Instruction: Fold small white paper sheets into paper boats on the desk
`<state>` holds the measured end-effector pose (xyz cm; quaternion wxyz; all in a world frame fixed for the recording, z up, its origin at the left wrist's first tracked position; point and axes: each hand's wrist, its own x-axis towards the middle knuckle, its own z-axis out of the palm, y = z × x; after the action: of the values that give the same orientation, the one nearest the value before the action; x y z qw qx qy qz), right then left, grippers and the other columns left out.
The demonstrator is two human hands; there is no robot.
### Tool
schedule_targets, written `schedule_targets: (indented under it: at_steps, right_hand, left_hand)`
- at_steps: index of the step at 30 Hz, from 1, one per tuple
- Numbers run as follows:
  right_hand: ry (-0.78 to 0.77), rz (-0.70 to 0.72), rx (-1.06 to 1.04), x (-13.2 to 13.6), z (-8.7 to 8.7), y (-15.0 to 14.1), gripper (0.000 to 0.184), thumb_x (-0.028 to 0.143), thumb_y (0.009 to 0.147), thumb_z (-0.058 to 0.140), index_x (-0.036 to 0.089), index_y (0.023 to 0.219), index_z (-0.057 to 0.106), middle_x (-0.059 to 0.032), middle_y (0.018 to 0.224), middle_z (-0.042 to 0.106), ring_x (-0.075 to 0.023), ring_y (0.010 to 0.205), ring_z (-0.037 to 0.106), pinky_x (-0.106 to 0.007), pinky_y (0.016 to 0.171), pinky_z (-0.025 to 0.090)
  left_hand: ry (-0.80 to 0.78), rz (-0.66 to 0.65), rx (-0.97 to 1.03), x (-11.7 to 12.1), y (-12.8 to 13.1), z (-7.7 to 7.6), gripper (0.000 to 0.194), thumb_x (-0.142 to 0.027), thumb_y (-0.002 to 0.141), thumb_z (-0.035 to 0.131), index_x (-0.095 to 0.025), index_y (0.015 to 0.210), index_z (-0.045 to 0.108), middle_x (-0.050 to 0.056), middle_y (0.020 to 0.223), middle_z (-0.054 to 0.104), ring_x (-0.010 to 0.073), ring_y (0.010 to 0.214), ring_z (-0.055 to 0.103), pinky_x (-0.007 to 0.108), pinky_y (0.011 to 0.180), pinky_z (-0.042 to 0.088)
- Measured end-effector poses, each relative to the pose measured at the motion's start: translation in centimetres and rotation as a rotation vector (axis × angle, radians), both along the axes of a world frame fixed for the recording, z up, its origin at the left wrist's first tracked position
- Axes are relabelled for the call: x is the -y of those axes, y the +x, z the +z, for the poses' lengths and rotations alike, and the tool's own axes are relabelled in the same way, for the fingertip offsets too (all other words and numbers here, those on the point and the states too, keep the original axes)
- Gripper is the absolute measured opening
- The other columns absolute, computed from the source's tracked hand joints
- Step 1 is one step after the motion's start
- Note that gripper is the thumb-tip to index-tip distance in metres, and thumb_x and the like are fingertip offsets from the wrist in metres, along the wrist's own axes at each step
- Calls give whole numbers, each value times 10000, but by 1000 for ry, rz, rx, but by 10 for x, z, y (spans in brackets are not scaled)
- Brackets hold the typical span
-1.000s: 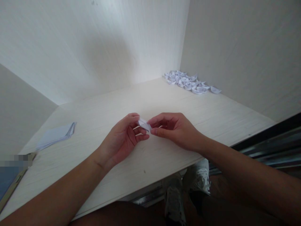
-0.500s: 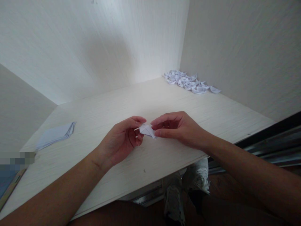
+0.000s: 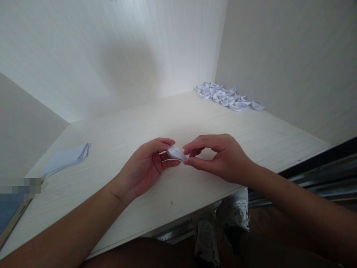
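A small folded piece of white paper [image 3: 176, 152] is held up between my two hands, just above the white tabletop [image 3: 150, 230]. My left hand [image 3: 152, 162] grips its left end, with the thumb above and the fingers behind and below. At the paper's right tip, my right hand [image 3: 214, 156] pinches with thumb and forefinger. The paper has creases and a curved lower edge; the side facing away from me is hidden.
Several small folded paper boats [image 3: 223, 96] lie heaped in the far right corner against the walls. A stack of white paper sheets [image 3: 67, 158] rests at the left. At the left edge is a partly blurred blue object [image 3: 11, 208]. Below the table's front edge are my shoes [image 3: 234, 208].
The folded paper has moved slightly right and turned between my hands, and its lower edge now looks more curved. My left fingers shifted along it; my right hand moved a little right.
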<state>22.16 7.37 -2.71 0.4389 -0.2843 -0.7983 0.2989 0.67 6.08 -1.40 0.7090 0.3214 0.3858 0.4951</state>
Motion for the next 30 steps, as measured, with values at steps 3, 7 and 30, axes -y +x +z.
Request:
schedule_targets:
  at_steps: [3, 7, 30]
  right_hand:
    - [37, 20, 27, 1, -1, -1, 174, 221, 844, 811, 165, 1009, 800, -12, 880, 798, -105, 734, 705, -210, 709, 566]
    - [7, 12, 13, 3, -2, -4, 152, 222, 855, 795, 182, 1002, 797, -13, 891, 795, -116, 741, 705, -231, 712, 567]
    - [293, -74, 165, 5, 1, -5, 56, 175, 926, 671, 210, 947, 709, -46, 927, 764, -163, 798, 709, -284, 728, 551]
  left_hand:
    - [-5, 6, 9, 0, 0, 0, 195, -42, 841, 588, -99, 803, 770, 74, 716, 767, 154, 634, 734, 223, 603, 644]
    - [-7, -6, 12, 0, 0, 0, 189, -49, 839, 586, -98, 810, 766, 74, 702, 762, 154, 616, 726, 221, 586, 639]
    - [-50, 2, 78, 0, 1, 2, 189, -40, 852, 585, -91, 831, 765, 79, 750, 765, 163, 665, 741, 254, 649, 661]
